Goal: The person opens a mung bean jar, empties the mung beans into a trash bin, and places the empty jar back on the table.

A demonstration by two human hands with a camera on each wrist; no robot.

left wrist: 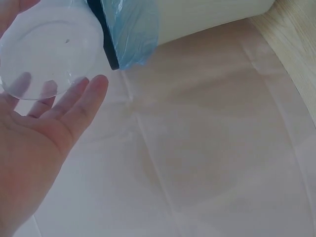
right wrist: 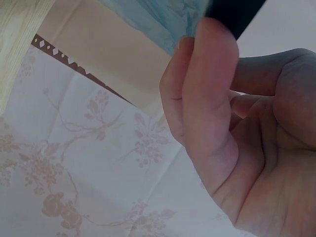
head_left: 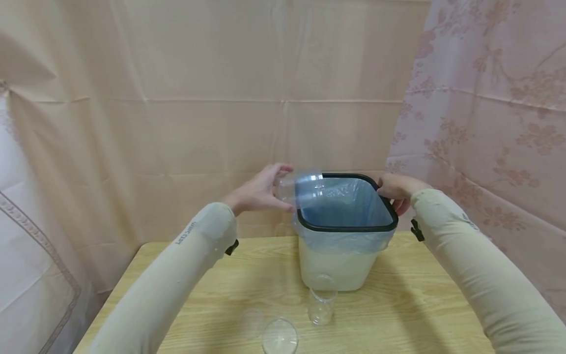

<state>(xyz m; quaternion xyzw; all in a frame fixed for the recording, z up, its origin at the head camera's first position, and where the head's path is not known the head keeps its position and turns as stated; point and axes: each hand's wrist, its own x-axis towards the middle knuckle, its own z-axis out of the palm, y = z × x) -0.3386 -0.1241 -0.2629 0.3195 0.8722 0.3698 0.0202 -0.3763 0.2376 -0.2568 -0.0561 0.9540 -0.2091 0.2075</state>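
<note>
My left hand (head_left: 261, 189) holds a clear plastic tub (head_left: 300, 189) on its side at the left rim of a cream trash bin (head_left: 340, 260). The tub's mouth points in over the bin, and its round base (left wrist: 54, 47) faces my palm in the left wrist view. A blue bag (head_left: 349, 201) lines the bin and folds out beneath the black rim (head_left: 349, 229). At the far right corner, my right hand (head_left: 398, 191) grips that rim, fingers curled outside. The right wrist view shows these fingers (right wrist: 210, 94) against the black edge, with the blue bag beside them.
The bin stands on a wood-grain table (head_left: 221, 290). In front of it are a clear cup (head_left: 321, 309) and a round clear container (head_left: 280, 337), with a fainter clear round piece (head_left: 251, 323) to the left. Beige curtain (head_left: 212, 98) hangs behind, flowered cloth (head_left: 499, 137) at right.
</note>
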